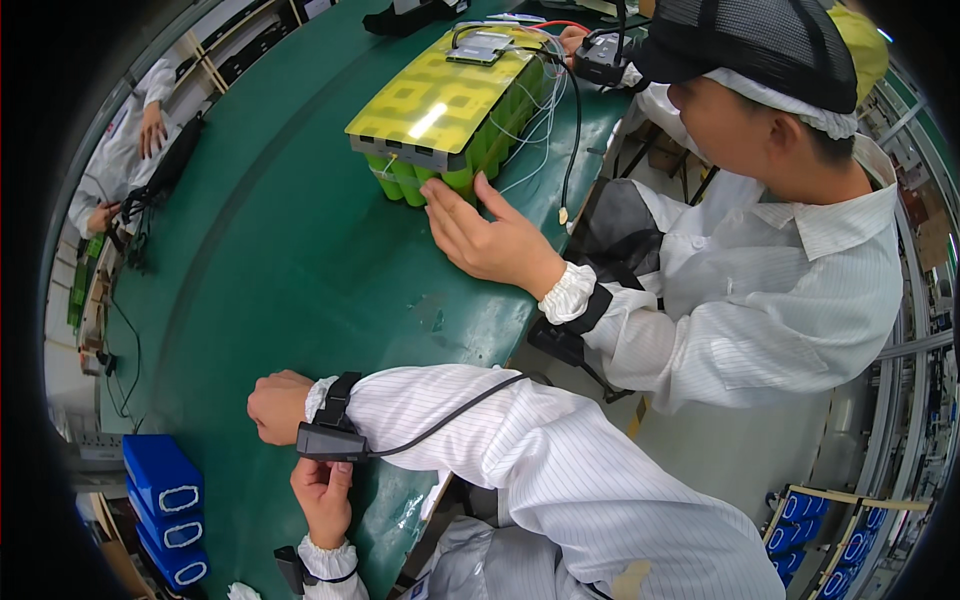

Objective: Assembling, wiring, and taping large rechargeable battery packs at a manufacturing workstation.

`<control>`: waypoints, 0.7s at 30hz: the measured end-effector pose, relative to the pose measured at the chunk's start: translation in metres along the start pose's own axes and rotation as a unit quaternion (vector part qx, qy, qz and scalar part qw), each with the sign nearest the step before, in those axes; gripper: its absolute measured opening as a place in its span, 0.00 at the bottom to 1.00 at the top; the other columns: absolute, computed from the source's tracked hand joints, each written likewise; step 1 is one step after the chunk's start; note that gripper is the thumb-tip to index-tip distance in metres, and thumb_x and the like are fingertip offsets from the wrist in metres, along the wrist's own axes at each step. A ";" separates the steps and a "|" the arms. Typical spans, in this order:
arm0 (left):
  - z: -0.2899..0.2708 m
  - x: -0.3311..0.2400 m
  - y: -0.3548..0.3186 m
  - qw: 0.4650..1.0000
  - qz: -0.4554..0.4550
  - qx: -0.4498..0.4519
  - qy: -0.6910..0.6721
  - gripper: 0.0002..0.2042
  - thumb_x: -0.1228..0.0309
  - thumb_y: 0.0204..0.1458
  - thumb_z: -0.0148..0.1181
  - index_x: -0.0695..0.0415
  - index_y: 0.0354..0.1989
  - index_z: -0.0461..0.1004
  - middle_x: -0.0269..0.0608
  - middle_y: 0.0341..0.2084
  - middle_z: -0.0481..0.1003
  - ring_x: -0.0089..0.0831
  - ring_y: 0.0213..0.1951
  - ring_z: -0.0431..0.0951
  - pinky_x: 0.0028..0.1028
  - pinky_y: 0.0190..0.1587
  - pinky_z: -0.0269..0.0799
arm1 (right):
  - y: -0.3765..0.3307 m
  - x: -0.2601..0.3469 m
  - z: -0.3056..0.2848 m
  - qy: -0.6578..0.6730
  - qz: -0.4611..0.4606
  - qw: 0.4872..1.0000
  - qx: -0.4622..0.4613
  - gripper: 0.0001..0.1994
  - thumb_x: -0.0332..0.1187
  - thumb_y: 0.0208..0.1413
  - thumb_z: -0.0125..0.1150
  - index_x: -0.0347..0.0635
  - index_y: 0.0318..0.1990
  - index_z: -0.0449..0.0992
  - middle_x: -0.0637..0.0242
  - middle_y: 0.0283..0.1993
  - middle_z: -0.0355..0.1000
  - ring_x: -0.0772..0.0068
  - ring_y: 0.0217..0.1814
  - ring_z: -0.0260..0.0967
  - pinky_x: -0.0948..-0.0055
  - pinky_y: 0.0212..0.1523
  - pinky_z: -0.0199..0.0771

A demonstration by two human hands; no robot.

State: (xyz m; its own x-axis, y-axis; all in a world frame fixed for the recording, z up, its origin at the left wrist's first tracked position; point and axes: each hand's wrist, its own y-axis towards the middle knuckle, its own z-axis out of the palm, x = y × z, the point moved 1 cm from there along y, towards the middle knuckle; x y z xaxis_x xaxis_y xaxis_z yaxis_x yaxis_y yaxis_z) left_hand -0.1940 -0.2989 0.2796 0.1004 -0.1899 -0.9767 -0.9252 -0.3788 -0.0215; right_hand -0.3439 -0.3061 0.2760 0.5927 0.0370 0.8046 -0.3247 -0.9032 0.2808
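Note:
My right forearm, in a white striped sleeve, reaches across from the lower right. At its end my right hand [279, 408] is curled into a loose fist over the green table, with nothing seen in it. A black strap holds a small black box [331, 443] with a cable on that wrist. Below it, my left hand [324, 503] pinches the lower edge of this box between thumb and fingers. Farther off on the table stands a battery pack [440, 100] of green cells under a yellow top sheet. A co-worker's hand [480, 235] rests against its near end.
The co-worker [770, 250] sits to my right along the green table [280, 260]. Thin wires and a black cable [578, 130] hang off the pack's right side. Blue packs [165, 500] are stacked at the lower left. Another person's hands [152, 130] show across the table.

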 end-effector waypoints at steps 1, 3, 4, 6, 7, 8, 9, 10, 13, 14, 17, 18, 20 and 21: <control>0.000 0.000 0.000 1.000 0.001 0.000 0.000 0.09 0.67 0.58 0.61 0.58 0.34 0.71 0.28 0.23 0.70 0.15 0.22 0.65 0.17 0.24 0.59 | 0.000 0.000 0.001 -0.004 -0.001 1.000 -0.002 0.07 0.29 0.40 0.55 0.38 0.22 0.79 0.52 0.23 0.75 0.48 0.29 0.75 0.54 0.37 0.76; -0.001 0.000 0.000 1.000 0.002 0.006 0.006 0.09 0.67 0.57 0.62 0.58 0.34 0.71 0.28 0.23 0.70 0.15 0.22 0.65 0.17 0.24 0.59 | 0.001 -0.001 0.001 -0.007 -0.002 1.000 -0.004 0.07 0.29 0.40 0.55 0.38 0.22 0.80 0.52 0.23 0.75 0.48 0.29 0.75 0.54 0.37 0.76; -0.001 0.000 0.000 1.000 0.002 0.006 0.006 0.09 0.67 0.57 0.62 0.58 0.34 0.71 0.28 0.23 0.70 0.15 0.22 0.65 0.17 0.24 0.59 | 0.001 -0.001 0.002 -0.007 0.002 1.000 -0.002 0.07 0.29 0.40 0.55 0.38 0.22 0.80 0.52 0.23 0.75 0.48 0.29 0.75 0.54 0.37 0.76; 0.000 -0.001 0.000 1.000 0.001 0.002 0.006 0.09 0.66 0.57 0.62 0.58 0.34 0.71 0.27 0.23 0.70 0.15 0.21 0.65 0.17 0.24 0.59 | 0.001 0.000 0.002 -0.006 0.006 1.000 0.000 0.07 0.30 0.40 0.55 0.39 0.22 0.80 0.52 0.23 0.75 0.47 0.29 0.75 0.54 0.37 0.76; 0.000 0.000 0.000 1.000 0.002 0.002 0.006 0.09 0.66 0.57 0.62 0.58 0.34 0.71 0.27 0.23 0.70 0.15 0.21 0.65 0.17 0.24 0.59 | 0.001 0.001 0.001 -0.005 0.005 1.000 -0.002 0.07 0.30 0.40 0.55 0.39 0.22 0.80 0.52 0.23 0.75 0.48 0.29 0.75 0.54 0.37 0.76; 0.000 0.000 0.000 1.000 0.003 0.002 0.004 0.09 0.66 0.57 0.62 0.58 0.34 0.71 0.27 0.22 0.69 0.15 0.21 0.65 0.17 0.24 0.59 | 0.001 0.001 0.001 -0.005 0.004 1.000 -0.004 0.07 0.30 0.40 0.55 0.39 0.22 0.80 0.52 0.23 0.75 0.48 0.30 0.75 0.54 0.37 0.76; 0.000 0.000 0.000 1.000 0.005 0.002 0.001 0.09 0.66 0.57 0.62 0.58 0.34 0.71 0.27 0.22 0.69 0.15 0.21 0.65 0.17 0.24 0.59 | 0.001 0.001 0.001 -0.005 0.004 1.000 -0.004 0.07 0.30 0.40 0.55 0.39 0.22 0.80 0.52 0.23 0.75 0.48 0.30 0.75 0.54 0.37 0.76; 0.000 0.001 0.000 1.000 0.005 0.002 0.001 0.09 0.66 0.57 0.62 0.58 0.34 0.71 0.27 0.22 0.69 0.15 0.21 0.65 0.17 0.24 0.59 | 0.001 0.001 0.001 -0.007 0.005 1.000 0.000 0.07 0.30 0.40 0.55 0.39 0.22 0.80 0.52 0.23 0.75 0.48 0.30 0.75 0.55 0.37 0.76; 0.000 0.001 0.000 1.000 0.004 0.001 0.000 0.09 0.66 0.57 0.62 0.58 0.33 0.71 0.27 0.22 0.69 0.15 0.21 0.65 0.17 0.23 0.59 | 0.000 0.001 -0.001 -0.007 0.004 1.000 0.003 0.07 0.30 0.40 0.55 0.39 0.23 0.80 0.52 0.24 0.75 0.48 0.30 0.75 0.55 0.37 0.76; 0.000 0.000 0.000 1.000 0.004 0.000 0.001 0.09 0.66 0.57 0.62 0.58 0.33 0.71 0.26 0.21 0.69 0.15 0.21 0.65 0.17 0.23 0.59 | 0.000 0.002 -0.002 -0.005 0.001 1.000 0.002 0.07 0.29 0.40 0.55 0.39 0.23 0.80 0.52 0.24 0.75 0.48 0.30 0.75 0.55 0.37 0.76; 0.000 0.001 0.000 1.000 0.006 0.000 0.004 0.10 0.65 0.57 0.63 0.57 0.33 0.71 0.26 0.21 0.69 0.15 0.21 0.65 0.17 0.23 0.58 | 0.000 0.001 0.000 0.001 0.004 1.000 -0.003 0.07 0.29 0.40 0.55 0.39 0.23 0.80 0.52 0.23 0.75 0.48 0.29 0.75 0.55 0.37 0.76; -0.001 0.002 0.000 1.000 0.007 0.000 0.006 0.10 0.65 0.57 0.63 0.57 0.33 0.71 0.26 0.21 0.68 0.15 0.21 0.65 0.17 0.23 0.58 | 0.000 0.001 0.001 0.001 0.004 1.000 -0.003 0.07 0.29 0.40 0.55 0.39 0.23 0.80 0.52 0.23 0.75 0.48 0.29 0.75 0.55 0.37 0.76; -0.001 0.002 0.000 1.000 0.006 0.001 0.005 0.10 0.65 0.57 0.63 0.57 0.33 0.72 0.26 0.21 0.68 0.15 0.21 0.65 0.17 0.23 0.58 | 0.000 0.000 0.001 0.001 0.003 1.000 -0.005 0.07 0.29 0.40 0.55 0.38 0.23 0.80 0.52 0.23 0.75 0.48 0.29 0.75 0.56 0.37 0.76; -0.001 0.002 0.000 1.000 0.005 0.003 0.003 0.10 0.65 0.57 0.63 0.58 0.34 0.72 0.26 0.21 0.68 0.15 0.21 0.65 0.17 0.23 0.58 | 0.000 0.000 0.001 0.001 0.003 1.000 -0.005 0.07 0.29 0.40 0.55 0.38 0.23 0.80 0.52 0.23 0.75 0.48 0.29 0.75 0.56 0.37 0.76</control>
State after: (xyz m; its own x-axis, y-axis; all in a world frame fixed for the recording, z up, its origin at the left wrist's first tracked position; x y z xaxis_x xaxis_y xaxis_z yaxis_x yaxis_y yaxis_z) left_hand -0.1935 -0.3002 0.2781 0.0928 -0.1991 -0.9756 -0.9282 -0.3718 -0.0124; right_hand -0.3430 -0.3069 0.2756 0.5896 0.0326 0.8070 -0.3349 -0.8994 0.2810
